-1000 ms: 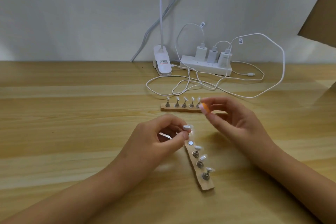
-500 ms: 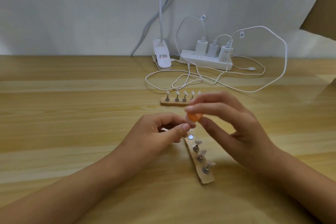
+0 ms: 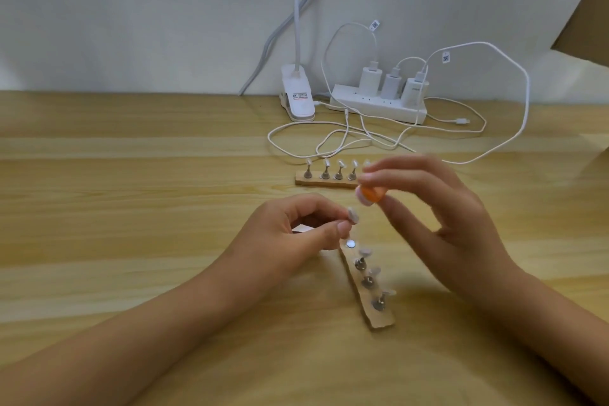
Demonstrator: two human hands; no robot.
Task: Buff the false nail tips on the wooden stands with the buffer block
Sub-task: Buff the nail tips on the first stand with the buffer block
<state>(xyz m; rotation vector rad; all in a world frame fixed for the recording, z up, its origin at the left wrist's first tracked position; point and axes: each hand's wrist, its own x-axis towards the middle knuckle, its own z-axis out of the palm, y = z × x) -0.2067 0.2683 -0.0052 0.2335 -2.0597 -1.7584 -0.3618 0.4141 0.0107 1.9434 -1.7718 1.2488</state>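
One head-worn camera looks forward and down, close over the desk (image 3: 131,175), facing its far edge and the wall (image 3: 131,10).

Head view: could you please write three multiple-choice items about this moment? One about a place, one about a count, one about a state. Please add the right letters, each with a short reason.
1. Where is the buffer block?
A. lying on the near stand
B. in the left hand
C. in the right hand, off the table

2. How many nail tips stand on the near stand?
A. three
B. one
C. six

3. What is the left hand doing?
A. lying flat and open
B. pinching the held nail tip
C. gripping the near stand

Answers:
1 C: the right thumb and fingers hold the orange block in the air.
2 A: three tips sit on pegs, and a bare metal disc shows at the far end.
3 B: thumb and forefinger close just below the raised tip.
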